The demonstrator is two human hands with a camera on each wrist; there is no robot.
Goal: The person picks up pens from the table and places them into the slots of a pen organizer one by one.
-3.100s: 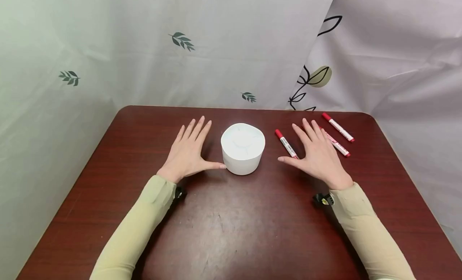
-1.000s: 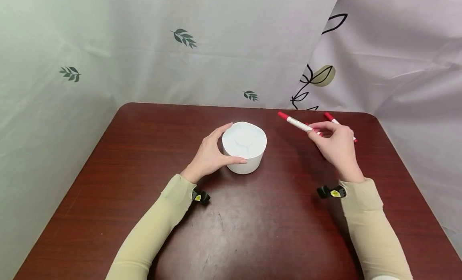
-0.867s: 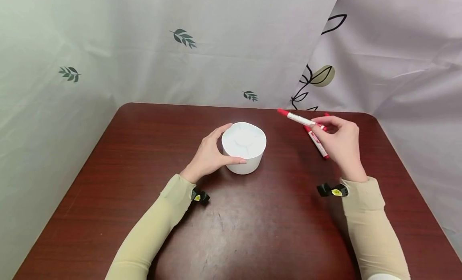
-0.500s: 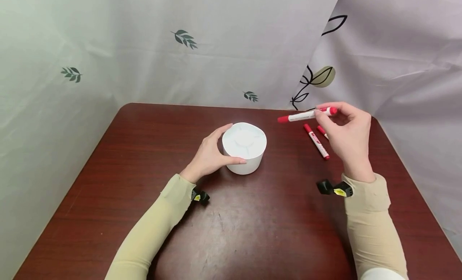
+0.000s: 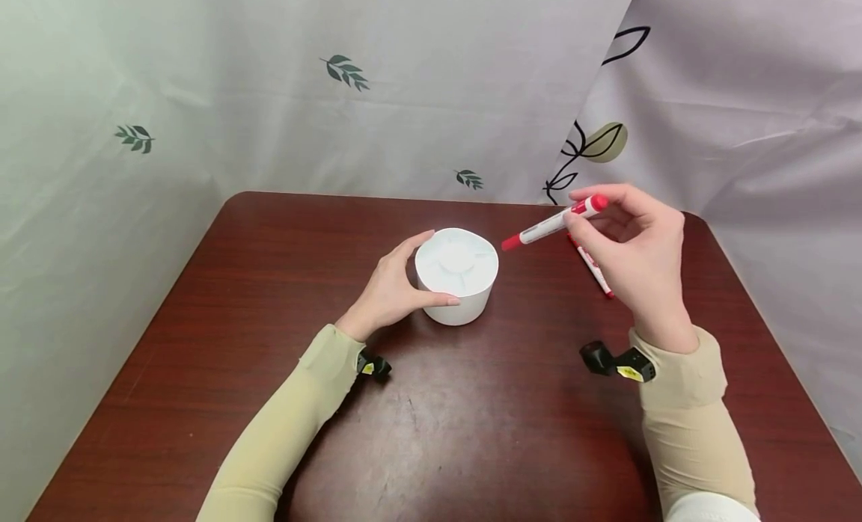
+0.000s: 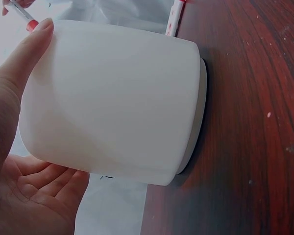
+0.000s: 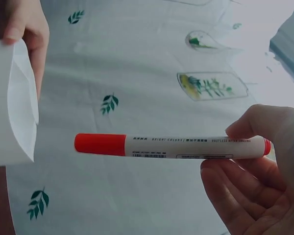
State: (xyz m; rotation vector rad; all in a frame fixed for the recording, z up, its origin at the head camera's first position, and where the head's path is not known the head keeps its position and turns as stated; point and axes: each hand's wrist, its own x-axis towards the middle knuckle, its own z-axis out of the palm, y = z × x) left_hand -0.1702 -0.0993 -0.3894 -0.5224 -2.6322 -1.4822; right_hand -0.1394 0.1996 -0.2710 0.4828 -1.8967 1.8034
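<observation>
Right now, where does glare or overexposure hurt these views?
Head view: pale sheen on the table, white container nearly washed out inside; left wrist view: upper-left area blown out; right wrist view: patterned backdrop bleached toward upper right, yet the red marker looks sharp.

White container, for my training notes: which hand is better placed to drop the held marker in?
Probably the right hand: it pinches the marker, red cap toward the white container, which the left hand holds.

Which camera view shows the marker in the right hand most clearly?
The right wrist view: the marker is largest, some print readable. The head view shows it smaller, pinched in the right hand; the left wrist view catches only its red cap and some barrel.
</observation>
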